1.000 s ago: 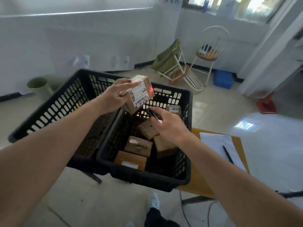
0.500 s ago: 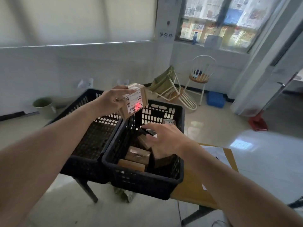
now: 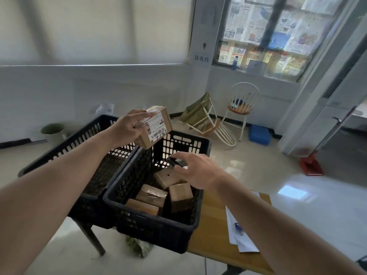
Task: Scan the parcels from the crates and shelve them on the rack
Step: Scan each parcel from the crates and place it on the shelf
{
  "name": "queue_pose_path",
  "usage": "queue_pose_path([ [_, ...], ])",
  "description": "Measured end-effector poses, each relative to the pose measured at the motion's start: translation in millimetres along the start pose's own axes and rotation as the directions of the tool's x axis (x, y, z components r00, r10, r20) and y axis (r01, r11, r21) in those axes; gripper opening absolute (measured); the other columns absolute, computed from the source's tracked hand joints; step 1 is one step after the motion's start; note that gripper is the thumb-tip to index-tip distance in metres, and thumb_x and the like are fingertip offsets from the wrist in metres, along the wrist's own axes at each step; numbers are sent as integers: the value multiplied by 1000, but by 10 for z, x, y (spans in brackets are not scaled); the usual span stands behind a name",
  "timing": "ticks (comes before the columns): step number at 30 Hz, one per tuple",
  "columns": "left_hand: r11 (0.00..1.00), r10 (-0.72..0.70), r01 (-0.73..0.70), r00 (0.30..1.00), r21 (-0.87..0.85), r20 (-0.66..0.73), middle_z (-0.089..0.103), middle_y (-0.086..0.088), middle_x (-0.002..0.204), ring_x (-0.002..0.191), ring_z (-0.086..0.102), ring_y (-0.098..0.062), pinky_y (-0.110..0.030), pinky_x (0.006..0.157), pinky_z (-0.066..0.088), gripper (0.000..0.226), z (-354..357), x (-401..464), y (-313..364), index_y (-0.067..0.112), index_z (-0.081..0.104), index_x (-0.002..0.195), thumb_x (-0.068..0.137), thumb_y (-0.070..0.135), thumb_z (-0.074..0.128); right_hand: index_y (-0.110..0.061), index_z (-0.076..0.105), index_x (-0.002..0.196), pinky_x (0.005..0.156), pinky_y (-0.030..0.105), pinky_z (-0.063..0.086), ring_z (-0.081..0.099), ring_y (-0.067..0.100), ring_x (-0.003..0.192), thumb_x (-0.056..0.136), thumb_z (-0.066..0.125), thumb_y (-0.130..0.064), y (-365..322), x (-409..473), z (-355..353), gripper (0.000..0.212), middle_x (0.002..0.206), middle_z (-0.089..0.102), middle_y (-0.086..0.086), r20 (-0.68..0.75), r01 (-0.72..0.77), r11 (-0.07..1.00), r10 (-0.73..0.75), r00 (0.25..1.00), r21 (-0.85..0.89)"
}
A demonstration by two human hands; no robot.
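Holding one parcel [image 3: 156,127] up in your left hand [image 3: 127,129], you are at the scan step, or just past it; no scanner light shows on the label, so I judge the read may be done, though that is not certain. Your left fingers wrap the box's top and near side, label turned toward you. Your right hand [image 3: 195,170] hovers over the far end of the right crate [image 3: 151,229], fingers curled round a small dark scanner [image 3: 176,162].

Parcel: small brown carton, white printed label with barcodes, handwritten digits in marker reading roughly "451". It is in the air above the seam between the two crates, touching neither.

The right crate holds several more brown cartons [image 3: 152,193], some taped. The left crate [image 3: 65,143] looks empty as far as its floor shows. Both stand at the left end of the bench [image 3: 213,231]; papers [image 3: 238,233] lie toward its right edge.

Next move, as I judge it: confirm the read, then carry this parcel to the rack. No rack is in view, so you must turn to find it. Keep the label side outward.
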State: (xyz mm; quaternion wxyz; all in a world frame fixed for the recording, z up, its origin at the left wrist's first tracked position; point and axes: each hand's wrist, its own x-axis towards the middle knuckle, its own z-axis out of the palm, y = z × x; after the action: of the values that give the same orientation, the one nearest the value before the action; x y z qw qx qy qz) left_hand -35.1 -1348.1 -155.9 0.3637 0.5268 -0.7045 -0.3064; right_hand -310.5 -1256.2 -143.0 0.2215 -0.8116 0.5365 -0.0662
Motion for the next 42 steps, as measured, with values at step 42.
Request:
queue_pose_path([
  [42,891,-252,453,438,-30,-863,42,9,154,141,49,-20,-38,106,56,97,-493,-4101,931,40,25,165,91,9,79,-53,43,157,85,20,60,56,9,113,114,46,-29,-2658,-311,1536,50,126,47,-1,-234,505,303,-622,747,808],
])
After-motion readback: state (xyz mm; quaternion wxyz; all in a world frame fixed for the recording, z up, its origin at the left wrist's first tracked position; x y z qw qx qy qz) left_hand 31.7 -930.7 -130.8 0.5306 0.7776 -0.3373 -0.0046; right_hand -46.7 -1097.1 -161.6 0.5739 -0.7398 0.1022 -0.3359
